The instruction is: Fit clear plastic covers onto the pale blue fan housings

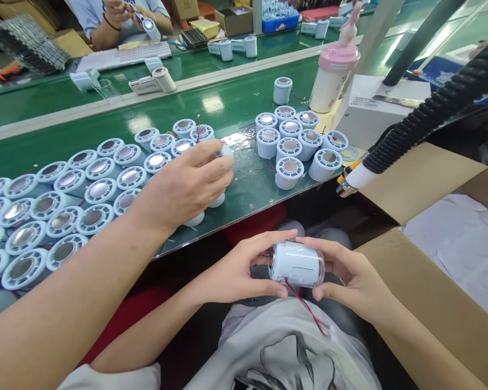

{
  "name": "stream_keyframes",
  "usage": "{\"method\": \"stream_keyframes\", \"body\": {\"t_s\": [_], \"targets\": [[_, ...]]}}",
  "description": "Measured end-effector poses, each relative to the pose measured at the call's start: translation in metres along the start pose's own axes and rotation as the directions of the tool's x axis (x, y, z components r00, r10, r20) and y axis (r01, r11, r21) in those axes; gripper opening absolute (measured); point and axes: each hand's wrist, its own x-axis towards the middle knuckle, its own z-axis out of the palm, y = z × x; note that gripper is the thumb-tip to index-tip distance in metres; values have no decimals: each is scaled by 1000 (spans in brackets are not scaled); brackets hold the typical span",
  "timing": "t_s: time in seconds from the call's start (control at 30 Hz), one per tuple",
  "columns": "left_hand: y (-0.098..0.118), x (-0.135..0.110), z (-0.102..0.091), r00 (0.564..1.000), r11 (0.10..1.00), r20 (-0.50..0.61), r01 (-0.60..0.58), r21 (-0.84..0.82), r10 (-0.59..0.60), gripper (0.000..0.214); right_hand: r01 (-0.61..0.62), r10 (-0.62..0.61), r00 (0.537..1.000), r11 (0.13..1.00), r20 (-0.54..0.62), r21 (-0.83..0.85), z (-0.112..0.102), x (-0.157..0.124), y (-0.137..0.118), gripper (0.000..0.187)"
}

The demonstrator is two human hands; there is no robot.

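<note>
Above my lap, a light-blue cylindrical motor housing (296, 265) lies on its side between my two hands. Clear plastic shows around its ends, and a red and dark wire pair (307, 309) hangs from its lower left. My left hand (242, 268) grips the left end, thumb below and fingers over the top. On the right end, the fingers and thumb of my right hand (352, 273) close in the same way. A group of similar housings (289, 146) stands upright on the green bench beyond my hands, silvery discs facing up.
A co-worker's arm and hand (183, 184) reach from the left over many more housings (100, 189). Right of me are a black corrugated hose (423, 114) and an open cardboard box (423, 271). A pink-lidded cup (333, 76) stands behind. Across the bench another person (122, 21) handles a device.
</note>
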Motion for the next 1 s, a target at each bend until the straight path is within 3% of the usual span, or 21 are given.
{"method": "stream_keyframes", "body": {"t_s": [0.17,0.3,0.47,0.6,0.77,0.9,1.0], "targets": [[-11,15,-7,1000,998,1,-25,-49,25,83,133,-133,980,991,-146,-8,4,6,20,51],[-28,63,-20,998,995,36,-46,-93,49,87,201,-97,908,954,-407,221,2,28,57,46],[-36,142,-28,983,993,159,-81,-83,94,92,291,-121,824,929,-554,230,-30,57,86,48],[-30,172,-27,967,992,220,-122,-23,125,87,321,-140,815,917,-562,237,-55,66,89,48],[-24,159,-28,971,995,226,-87,44,75,75,295,-126,866,910,-484,291,-64,64,81,52],[-13,124,-28,970,996,240,-48,82,27,68,210,-83,942,901,-325,379,-50,49,65,55],[-4,95,-24,970,998,242,24,54,-37,72,136,-37,973,891,-229,433,-35,35,50,48]]}}
